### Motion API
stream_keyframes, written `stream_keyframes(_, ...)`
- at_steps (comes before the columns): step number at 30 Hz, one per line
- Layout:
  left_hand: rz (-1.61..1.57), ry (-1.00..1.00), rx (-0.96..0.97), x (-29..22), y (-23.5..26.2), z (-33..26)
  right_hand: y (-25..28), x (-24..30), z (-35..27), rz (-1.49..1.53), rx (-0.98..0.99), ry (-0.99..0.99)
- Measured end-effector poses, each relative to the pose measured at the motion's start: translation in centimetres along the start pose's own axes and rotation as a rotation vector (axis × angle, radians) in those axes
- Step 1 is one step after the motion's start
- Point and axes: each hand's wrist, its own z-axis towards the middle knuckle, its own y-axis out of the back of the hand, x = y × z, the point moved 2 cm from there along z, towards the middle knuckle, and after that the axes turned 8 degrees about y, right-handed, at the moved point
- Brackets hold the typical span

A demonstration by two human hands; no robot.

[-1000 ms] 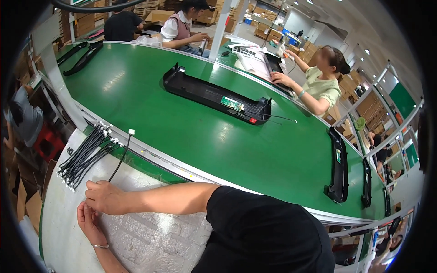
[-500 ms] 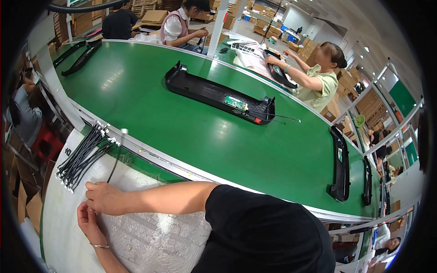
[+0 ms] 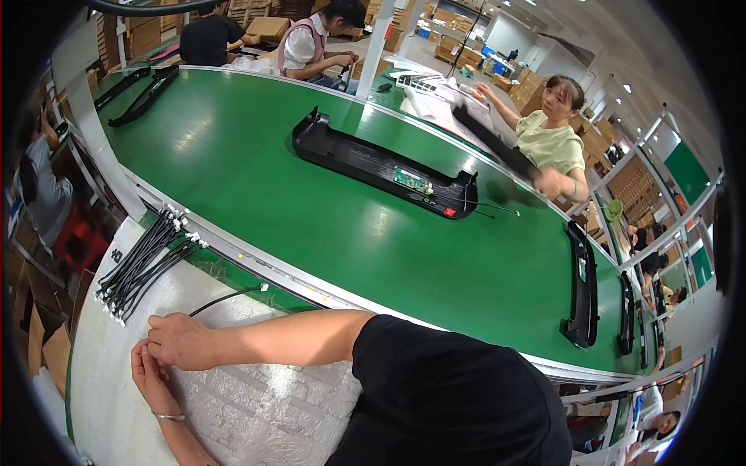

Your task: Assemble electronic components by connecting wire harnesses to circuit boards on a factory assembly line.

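A black cable (image 3: 229, 297) with a white connector on its free end runs out of my right hand (image 3: 180, 342), whose fingers are closed on it. My left hand (image 3: 149, 379), with a bracelet on the wrist, is pinched closed just below, its fingertips meeting those of the right. What sits between the fingertips is hidden. Beyond both hands lies a bundle of black cables (image 3: 148, 264) with white connectors, resting on the white work surface (image 3: 256, 388).
A green conveyor belt (image 3: 311, 233) carries a long black housing (image 3: 365, 159) with a green circuit board (image 3: 413, 181). More black housings (image 3: 581, 287) lie at the right and far left. Across the belt, a person in light green (image 3: 556, 140) handles a dark housing (image 3: 497, 144).
The cable's free end has swung down to the right. The housing on the belt has shifted slightly right. The person across has swung a housing over toward the belt.
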Motion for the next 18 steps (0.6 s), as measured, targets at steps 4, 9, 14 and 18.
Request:
stream_keyframes(4, -0.097, -0.112, 0.012, 0.3, -0.7, -0.2, -0.1, -0.3, 0.0, -0.041, -0.004, 0.017)
stream_keyframes(9, -0.047, -0.127, -0.031, 0.2, -0.8, -0.2, 0.6, -0.3, 0.2, -0.044, 0.017, -0.033)
stream_keyframes(14, -0.018, -0.09, 0.033, 1.0, 0.2, 0.7, -0.7, -0.3, -0.5, -0.001, 0.154, -0.118)
stream_keyframes(18, 0.07, -0.1, 0.029, 2.1, 0.2, 1.1, -0.7, -0.4, -0.5, 0.079, 0.212, -0.16)
